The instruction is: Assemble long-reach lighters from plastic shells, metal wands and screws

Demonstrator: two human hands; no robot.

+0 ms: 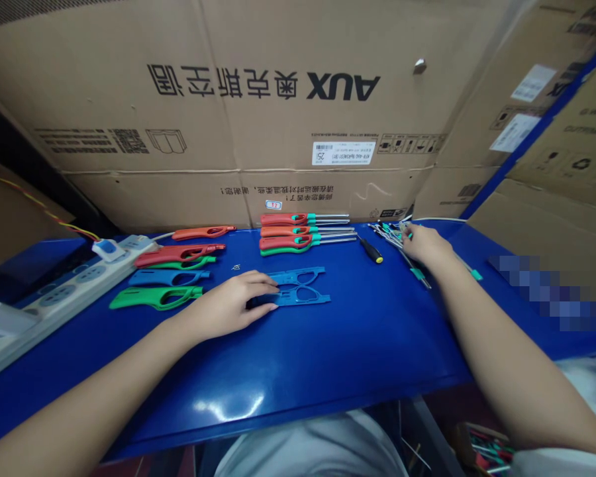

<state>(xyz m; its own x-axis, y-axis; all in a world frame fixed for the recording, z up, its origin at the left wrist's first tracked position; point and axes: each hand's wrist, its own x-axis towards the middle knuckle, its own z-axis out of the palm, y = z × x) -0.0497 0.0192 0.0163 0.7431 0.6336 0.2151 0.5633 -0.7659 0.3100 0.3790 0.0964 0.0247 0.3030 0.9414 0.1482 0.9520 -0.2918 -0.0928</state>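
Two blue lighter handle halves (305,296) lie side by side, inner faces up, on the blue table. My left hand (233,301) is closed over the rear end of the nearer half, thumb on the near side and fingers on the far side. At the back right, my right hand (424,244) pinches into a loose pile of metal lighter tubes with green parts (418,273). Its fingertips are partly hidden, so which piece they hold is unclear. A black screwdriver (371,250) with a yellow end lies left of that pile.
Assembled red and green lighters (285,243) are stacked at the back. Red, blue and green handle shells (156,298) lie on the left beside a white power strip (74,291). Tiny metal bits (236,267) sit behind my left hand. Cardboard (278,132) walls the back.
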